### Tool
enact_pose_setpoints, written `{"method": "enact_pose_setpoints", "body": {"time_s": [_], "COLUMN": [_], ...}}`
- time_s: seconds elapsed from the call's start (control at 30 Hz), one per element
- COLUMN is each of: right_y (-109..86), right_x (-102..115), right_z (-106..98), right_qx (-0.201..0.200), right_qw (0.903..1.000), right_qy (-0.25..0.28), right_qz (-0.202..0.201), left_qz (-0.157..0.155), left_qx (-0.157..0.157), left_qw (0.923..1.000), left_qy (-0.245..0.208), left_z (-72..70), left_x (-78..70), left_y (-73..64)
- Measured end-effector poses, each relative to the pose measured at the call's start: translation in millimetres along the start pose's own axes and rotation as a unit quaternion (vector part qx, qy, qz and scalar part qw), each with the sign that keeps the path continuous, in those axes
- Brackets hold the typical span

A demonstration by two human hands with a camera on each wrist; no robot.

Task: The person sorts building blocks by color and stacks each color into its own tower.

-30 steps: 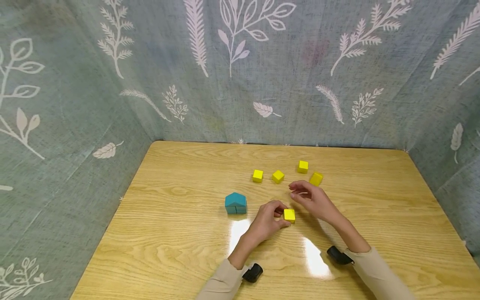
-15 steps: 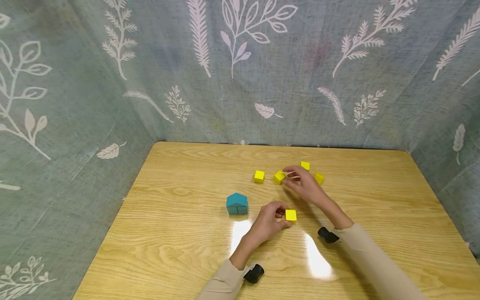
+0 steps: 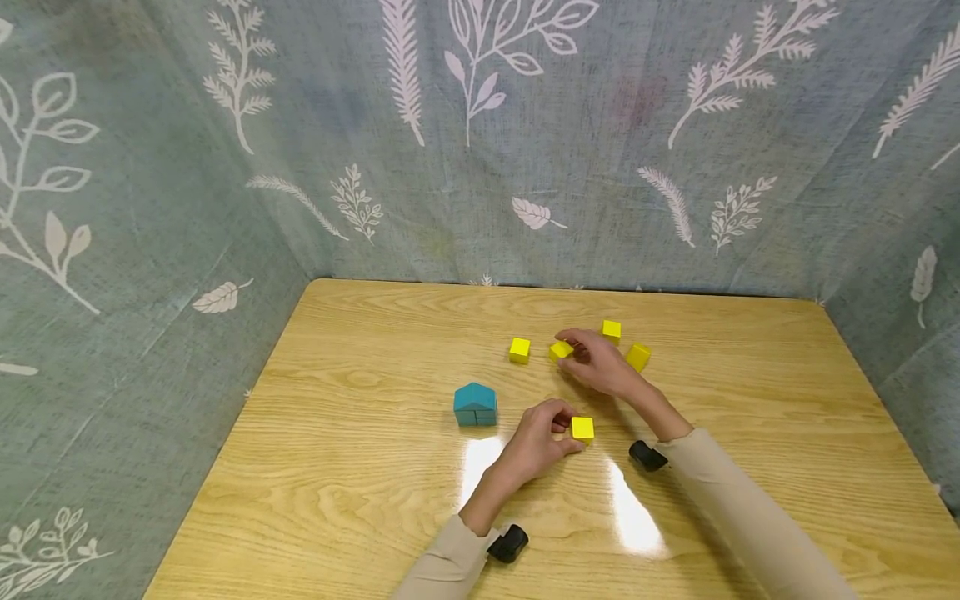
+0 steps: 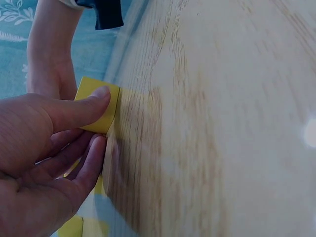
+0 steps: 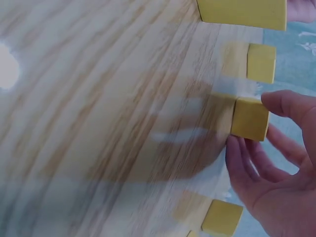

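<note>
In the head view my left hand [image 3: 536,442] holds a yellow block [image 3: 582,428] on the table. The left wrist view has the thumb [image 4: 98,96] lying against that block's face, with the other fingers curled beside it. Farther back, my right hand [image 3: 596,364] is at a yellow cube [image 3: 561,350], its thumb and fingers on opposite sides. From the right wrist, the thumb touches one edge of this cube [image 5: 251,118] and the fingertips meet another. The cube rests on the tabletop.
A yellow cube [image 3: 519,350] stands left of my right hand. Behind and right of that hand are another yellow cube [image 3: 611,331] and a yellow block [image 3: 638,357]. A teal house-shaped block group [image 3: 476,404] stands left of my left hand. Patterned cloth [image 3: 450,208] hangs behind the table [image 3: 337,467].
My right hand has moved left and back, from above the table to the yellow cube, and its fingers now enclose it. The left hand stays at its block.
</note>
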State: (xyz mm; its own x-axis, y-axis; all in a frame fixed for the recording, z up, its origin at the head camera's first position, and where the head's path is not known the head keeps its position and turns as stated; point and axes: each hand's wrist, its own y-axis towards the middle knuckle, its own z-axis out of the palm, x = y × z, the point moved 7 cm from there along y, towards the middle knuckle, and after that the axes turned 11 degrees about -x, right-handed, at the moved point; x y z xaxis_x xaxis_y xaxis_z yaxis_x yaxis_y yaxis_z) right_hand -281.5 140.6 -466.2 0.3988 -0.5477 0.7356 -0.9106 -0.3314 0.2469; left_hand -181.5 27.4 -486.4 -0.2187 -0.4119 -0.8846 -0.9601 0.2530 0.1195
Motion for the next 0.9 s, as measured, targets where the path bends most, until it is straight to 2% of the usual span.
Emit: {"method": "enact_pose_setpoints", "body": {"time_s": [0.27,0.57,0.8,0.9], "right_y": [-7.8,-20.8,-36.1,-44.2], "right_x": [-3,1,3,3], "right_z": [-8,-18,-27,-29], "right_qx": [-0.009,-0.009,-0.007,-0.003], "right_qw": [0.9987,0.9977,0.9961,0.996], "right_qy": [0.019,0.054,0.075,0.082], "right_qz": [0.046,0.038,0.046,0.037], "left_qz": [0.002,0.0,0.001,0.0], "left_qx": [-0.001,0.002,0.002,0.003], "left_qw": [1.0,1.0,1.0,1.0], "left_qy": [0.004,-0.001,-0.004,-0.004], "left_z": [-0.9,-0.8,-0.4,0.0], "left_x": [-2.1,-1.4,-0.9,-0.9], "left_y": [-1.2,-1.9,-1.2,-1.2]}}
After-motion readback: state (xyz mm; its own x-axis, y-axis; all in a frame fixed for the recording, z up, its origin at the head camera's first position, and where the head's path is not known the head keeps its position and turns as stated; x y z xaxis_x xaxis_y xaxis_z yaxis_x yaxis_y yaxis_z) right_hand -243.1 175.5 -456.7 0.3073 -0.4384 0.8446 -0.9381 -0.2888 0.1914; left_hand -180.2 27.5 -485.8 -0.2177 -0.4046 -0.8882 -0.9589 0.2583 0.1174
